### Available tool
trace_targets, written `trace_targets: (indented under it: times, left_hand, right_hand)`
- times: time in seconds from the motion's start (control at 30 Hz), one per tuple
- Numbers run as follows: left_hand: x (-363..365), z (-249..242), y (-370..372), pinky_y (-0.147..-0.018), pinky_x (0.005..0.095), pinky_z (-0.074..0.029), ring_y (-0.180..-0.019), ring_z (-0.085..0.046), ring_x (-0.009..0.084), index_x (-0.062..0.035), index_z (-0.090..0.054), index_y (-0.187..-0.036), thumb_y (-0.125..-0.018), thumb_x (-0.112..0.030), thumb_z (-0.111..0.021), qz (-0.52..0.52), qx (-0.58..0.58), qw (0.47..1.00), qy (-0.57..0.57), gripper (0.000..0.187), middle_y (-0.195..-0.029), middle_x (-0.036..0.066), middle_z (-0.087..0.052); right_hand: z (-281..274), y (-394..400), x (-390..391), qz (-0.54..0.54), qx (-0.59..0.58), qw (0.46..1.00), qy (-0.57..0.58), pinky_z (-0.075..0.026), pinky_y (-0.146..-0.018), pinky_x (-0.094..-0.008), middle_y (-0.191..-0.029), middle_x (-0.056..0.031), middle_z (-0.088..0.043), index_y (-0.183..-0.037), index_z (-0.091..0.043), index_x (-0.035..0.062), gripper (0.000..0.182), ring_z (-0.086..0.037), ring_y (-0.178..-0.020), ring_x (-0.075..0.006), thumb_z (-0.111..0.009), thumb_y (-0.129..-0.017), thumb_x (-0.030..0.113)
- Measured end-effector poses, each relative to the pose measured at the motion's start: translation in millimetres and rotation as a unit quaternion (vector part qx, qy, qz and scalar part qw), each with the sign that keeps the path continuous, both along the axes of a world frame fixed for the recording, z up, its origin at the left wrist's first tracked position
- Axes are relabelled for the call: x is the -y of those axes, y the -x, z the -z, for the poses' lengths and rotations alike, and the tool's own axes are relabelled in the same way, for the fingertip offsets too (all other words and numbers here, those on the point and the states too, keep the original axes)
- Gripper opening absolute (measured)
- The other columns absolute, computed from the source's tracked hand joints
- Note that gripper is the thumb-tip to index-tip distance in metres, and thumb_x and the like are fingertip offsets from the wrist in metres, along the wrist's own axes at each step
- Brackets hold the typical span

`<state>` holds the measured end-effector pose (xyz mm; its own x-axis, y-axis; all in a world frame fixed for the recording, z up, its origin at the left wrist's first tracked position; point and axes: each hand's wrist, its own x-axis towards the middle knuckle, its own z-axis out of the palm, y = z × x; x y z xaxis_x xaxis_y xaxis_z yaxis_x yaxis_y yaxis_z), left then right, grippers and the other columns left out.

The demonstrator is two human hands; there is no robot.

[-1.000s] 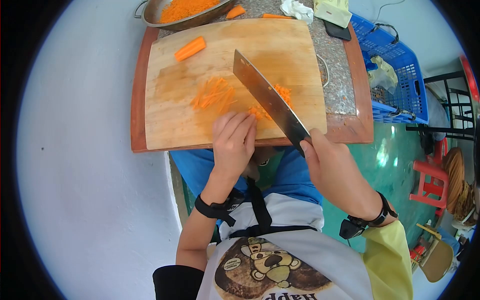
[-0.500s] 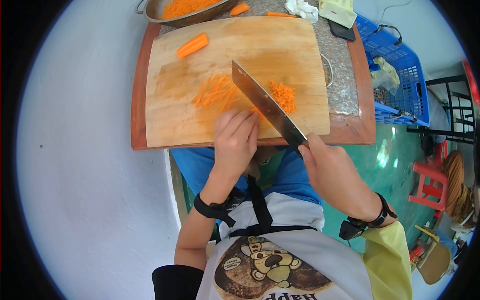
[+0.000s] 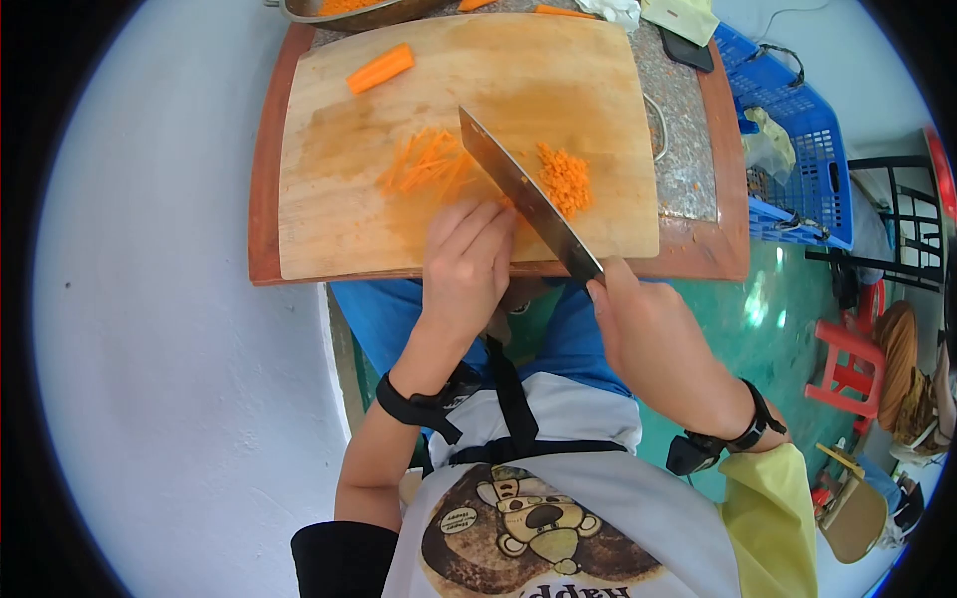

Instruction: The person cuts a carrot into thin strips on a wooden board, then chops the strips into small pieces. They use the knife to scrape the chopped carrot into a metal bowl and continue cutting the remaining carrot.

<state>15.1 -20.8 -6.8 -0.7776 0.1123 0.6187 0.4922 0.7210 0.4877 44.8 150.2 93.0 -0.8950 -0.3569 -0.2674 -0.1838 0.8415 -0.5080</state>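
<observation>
My right hand (image 3: 653,324) grips the handle of a cleaver (image 3: 528,194), whose wide blade slants up and left across the cutting board (image 3: 339,219). Close against the blade's left side, my left hand (image 3: 467,254) has its fingers curled and pressed down on carrot shreds, mostly hidden under the fingertips. Loose carrot strips (image 3: 429,164) lie just beyond those fingers. Right of the blade sits a small heap of diced carrot (image 3: 565,179). A thicker carrot piece (image 3: 380,69) rests at the board's upper left.
A metal pan (image 3: 374,16) of chopped carrot stands at the table's far left. A phone (image 3: 686,50), a yellow packet (image 3: 681,16) and white tissue (image 3: 611,12) lie far right. Beside the table are a blue crate (image 3: 797,130) and a red stool (image 3: 845,367). A wall (image 3: 189,299) runs along the left.
The view has shifted slightly, so the board and pan appear higher. The diced heap looks a little larger. Both hands keep nearly the same hold and position at the board.
</observation>
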Motion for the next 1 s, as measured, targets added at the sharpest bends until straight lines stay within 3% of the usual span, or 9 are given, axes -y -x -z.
trace_targets:
  times: [0.33,1.0]
  left_hand:
    - [2,3,0,-0.072,0.0327,-0.047,-0.078,-0.060,0.0264,-0.0006,-0.067,-0.079,-0.066,0.001,-0.071,-0.018,-0.001,0.999,-0.031,0.014,-0.081,0.011,-0.065]
    - [5,4,1,-0.068,0.0318,-0.047,-0.075,-0.058,0.0258,0.0000,-0.067,-0.078,-0.065,0.003,-0.071,-0.001,-0.007,0.999,-0.053,0.013,-0.078,0.011,-0.064]
  right_hand:
    - [4,-4,-6,0.035,-0.036,0.998,0.042,-0.046,-0.046,-0.0462,-0.056,-0.0217,-0.055,-0.083,-0.043,-0.0019,0.017,-0.058,-0.055,-0.0393,-0.045,-0.091,0.012]
    - [-6,-14,-9,0.010,-0.024,0.999,0.025,-0.044,-0.043,-0.0443,-0.054,-0.0185,-0.054,-0.080,-0.040,-0.0010,0.016,-0.056,-0.050,-0.0374,-0.046,-0.090,0.010]
